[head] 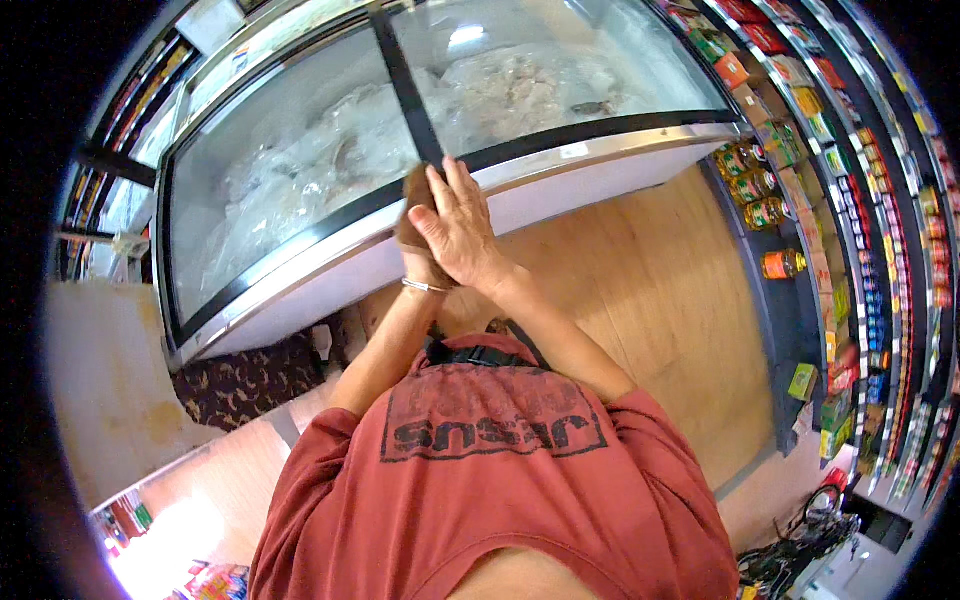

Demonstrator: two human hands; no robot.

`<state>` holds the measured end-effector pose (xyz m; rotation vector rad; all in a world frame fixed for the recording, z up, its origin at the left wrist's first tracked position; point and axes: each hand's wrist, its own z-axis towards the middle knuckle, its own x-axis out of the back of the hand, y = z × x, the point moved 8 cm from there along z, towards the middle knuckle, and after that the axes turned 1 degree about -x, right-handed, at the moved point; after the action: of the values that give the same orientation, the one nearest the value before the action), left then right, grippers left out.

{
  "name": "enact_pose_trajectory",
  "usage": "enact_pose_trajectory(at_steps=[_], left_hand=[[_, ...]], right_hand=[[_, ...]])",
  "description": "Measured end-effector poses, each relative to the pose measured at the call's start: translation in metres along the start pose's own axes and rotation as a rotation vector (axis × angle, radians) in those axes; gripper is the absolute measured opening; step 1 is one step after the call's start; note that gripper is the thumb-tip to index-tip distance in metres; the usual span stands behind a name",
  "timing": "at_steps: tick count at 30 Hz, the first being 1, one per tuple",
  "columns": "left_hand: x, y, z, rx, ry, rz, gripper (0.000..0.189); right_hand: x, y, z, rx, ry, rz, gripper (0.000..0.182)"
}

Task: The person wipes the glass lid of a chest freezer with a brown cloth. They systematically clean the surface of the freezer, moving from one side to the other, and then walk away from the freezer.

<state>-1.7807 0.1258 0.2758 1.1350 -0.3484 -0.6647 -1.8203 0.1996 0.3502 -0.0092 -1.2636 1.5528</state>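
My left hand is inside a brown covering that looks like a glove. A thin bracelet circles the wrist below it. My bare right hand lies flat against the brown covering, its thumb across it and its fingers slightly apart. The right palm is hidden, and so are most of the left fingers. Both hands are at the front edge of a chest freezer, near the dark bar between its glass lids. Under the glass are frozen goods in clear plastic bags.
Shelves of packaged goods line the right side. Bottles of yellow oil stand on the lowest ledge. A dark patterned cloth hangs at left beside a pale stained board. Wood-look floor lies between freezer and shelves.
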Motion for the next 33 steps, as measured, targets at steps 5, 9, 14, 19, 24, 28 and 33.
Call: enact_pose_trajectory(at_steps=[5, 9, 14, 19, 24, 28, 33], left_hand=[[0.026, -0.021, 0.068, 0.009, 0.034, 0.04, 0.036], [-0.035, -0.063, 0.044, -0.194, -0.406, 1.325, 0.051], [-0.088, -0.071, 0.045, -0.057, -0.558, 1.321, 0.07], [-0.213, -0.078, 0.067, -0.098, -0.829, 1.133, 0.073], [-0.278, -0.089, 0.09, -0.19, -0.93, 1.089, 0.078], [-0.381, -0.098, 0.085, -0.355, -1.057, 0.978, 0.078], [-0.447, -0.125, 0.105, -0.384, -1.031, 0.965, 0.074]], right_hand=[[0.072, 0.023, -0.016, 0.062, 0.082, 0.057, 0.061], [0.088, 0.149, -0.09, -0.431, 0.046, 0.013, 0.048], [0.119, 0.237, -0.177, -0.735, -0.12, -0.116, 0.039], [0.086, 0.376, -0.344, -1.222, -0.828, -0.182, 0.041], [0.116, 0.35, -0.29, -0.728, -0.288, -0.013, 0.041], [0.093, 0.45, -0.373, -1.09, -0.5, -0.114, 0.039], [0.164, 0.438, -0.333, -1.182, -0.25, -0.05, 0.035]])
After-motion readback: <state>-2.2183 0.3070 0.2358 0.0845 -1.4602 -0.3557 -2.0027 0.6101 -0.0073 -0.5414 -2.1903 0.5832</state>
